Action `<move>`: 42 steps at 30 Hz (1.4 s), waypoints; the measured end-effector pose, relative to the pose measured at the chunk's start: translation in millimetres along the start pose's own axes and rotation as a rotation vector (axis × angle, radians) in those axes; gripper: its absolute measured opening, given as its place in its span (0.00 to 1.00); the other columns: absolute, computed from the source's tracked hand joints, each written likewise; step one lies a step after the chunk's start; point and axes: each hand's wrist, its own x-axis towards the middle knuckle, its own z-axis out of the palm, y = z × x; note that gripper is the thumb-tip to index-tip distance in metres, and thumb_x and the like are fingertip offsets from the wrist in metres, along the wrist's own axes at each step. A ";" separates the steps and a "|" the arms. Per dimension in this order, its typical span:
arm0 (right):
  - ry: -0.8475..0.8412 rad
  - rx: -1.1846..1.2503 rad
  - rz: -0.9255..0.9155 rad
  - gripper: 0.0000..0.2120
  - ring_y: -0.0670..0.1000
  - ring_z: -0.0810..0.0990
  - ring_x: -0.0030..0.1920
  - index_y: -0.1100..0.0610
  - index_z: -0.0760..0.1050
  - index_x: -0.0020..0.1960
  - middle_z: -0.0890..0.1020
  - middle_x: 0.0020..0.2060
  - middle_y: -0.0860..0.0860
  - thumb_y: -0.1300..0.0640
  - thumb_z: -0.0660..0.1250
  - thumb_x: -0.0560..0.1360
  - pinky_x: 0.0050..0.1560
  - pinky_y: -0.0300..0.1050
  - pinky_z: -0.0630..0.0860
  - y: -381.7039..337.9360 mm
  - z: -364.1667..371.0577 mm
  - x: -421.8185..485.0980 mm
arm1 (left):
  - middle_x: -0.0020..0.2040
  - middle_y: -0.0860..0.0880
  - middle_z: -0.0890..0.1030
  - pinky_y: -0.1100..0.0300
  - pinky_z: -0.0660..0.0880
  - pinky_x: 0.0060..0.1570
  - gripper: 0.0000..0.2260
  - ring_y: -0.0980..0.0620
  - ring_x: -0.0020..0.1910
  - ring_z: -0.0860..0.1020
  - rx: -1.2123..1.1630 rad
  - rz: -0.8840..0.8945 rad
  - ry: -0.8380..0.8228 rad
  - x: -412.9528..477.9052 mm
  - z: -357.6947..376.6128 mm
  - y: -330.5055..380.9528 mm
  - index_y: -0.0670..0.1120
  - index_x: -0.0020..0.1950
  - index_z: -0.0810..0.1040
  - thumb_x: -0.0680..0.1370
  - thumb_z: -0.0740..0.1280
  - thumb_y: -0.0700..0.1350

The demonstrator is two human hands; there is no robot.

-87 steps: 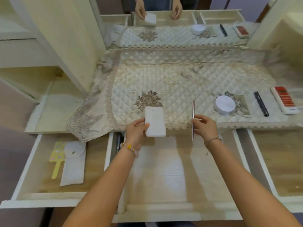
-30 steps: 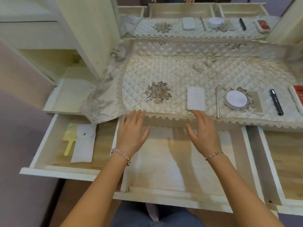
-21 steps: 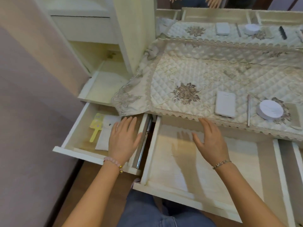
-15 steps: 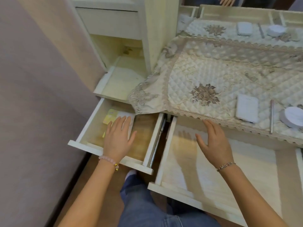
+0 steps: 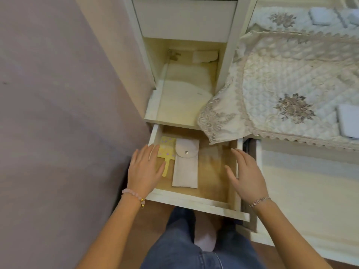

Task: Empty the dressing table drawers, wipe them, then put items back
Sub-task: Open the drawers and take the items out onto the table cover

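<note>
The left drawer (image 5: 196, 203) of the dressing table stands pulled out below me. Inside it lie a small yellow hand mirror (image 5: 166, 150) with purple dots and a white snap-button pouch (image 5: 185, 167) beside it. My left hand (image 5: 144, 169) hovers flat over the drawer's left side, fingers apart, partly covering the mirror's handle. My right hand (image 5: 245, 173) is spread over the drawer's right wall, holding nothing. The middle drawer (image 5: 310, 200) is open to the right.
A quilted lace cloth (image 5: 287, 82) covers the tabletop and its corner droops over the left drawer's back. A white flat case (image 5: 348, 121) lies on the cloth at the right edge. An open cubby shelf (image 5: 182, 100) sits above the drawer. A wall is at left.
My view has swung left from the middle drawer to the left one. Both hands moved left with it; the right hand left the middle drawer and now hovers over the left drawer's right wall.
</note>
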 end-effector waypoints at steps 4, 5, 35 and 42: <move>-0.019 0.003 0.046 0.26 0.51 0.66 0.69 0.57 0.64 0.71 0.69 0.68 0.53 0.50 0.62 0.76 0.69 0.43 0.60 -29.2 22.2 0.7 | 0.60 0.41 0.78 0.44 0.70 0.61 0.25 0.42 0.61 0.76 -0.003 0.067 -0.022 5.4 4.5 -25.7 0.40 0.64 0.74 0.76 0.55 0.55; -0.023 0.006 0.056 0.26 0.51 0.66 0.69 0.57 0.64 0.71 0.69 0.68 0.53 0.50 0.62 0.76 0.69 0.43 0.60 -34.0 26.5 1.1 | 0.61 0.41 0.78 0.44 0.70 0.61 0.25 0.42 0.61 0.75 -0.004 0.080 -0.031 6.4 6.6 -30.0 0.40 0.64 0.74 0.77 0.54 0.55; -0.254 0.486 0.729 0.25 0.51 0.78 0.46 0.55 0.70 0.57 0.79 0.47 0.50 0.51 0.75 0.65 0.44 0.45 0.75 -54.3 139.5 54.7 | 0.59 0.40 0.73 0.52 0.73 0.52 0.16 0.42 0.56 0.74 -0.356 -0.587 -0.313 34.9 109.6 21.8 0.38 0.61 0.70 0.76 0.66 0.43; -0.326 0.536 0.786 0.16 0.50 0.76 0.41 0.56 0.74 0.48 0.78 0.39 0.48 0.51 0.75 0.66 0.38 0.42 0.71 -48.8 135.6 57.8 | 0.52 0.41 0.75 0.52 0.74 0.50 0.12 0.42 0.51 0.75 -0.399 -0.676 -0.327 35.3 105.9 22.7 0.38 0.54 0.72 0.76 0.66 0.44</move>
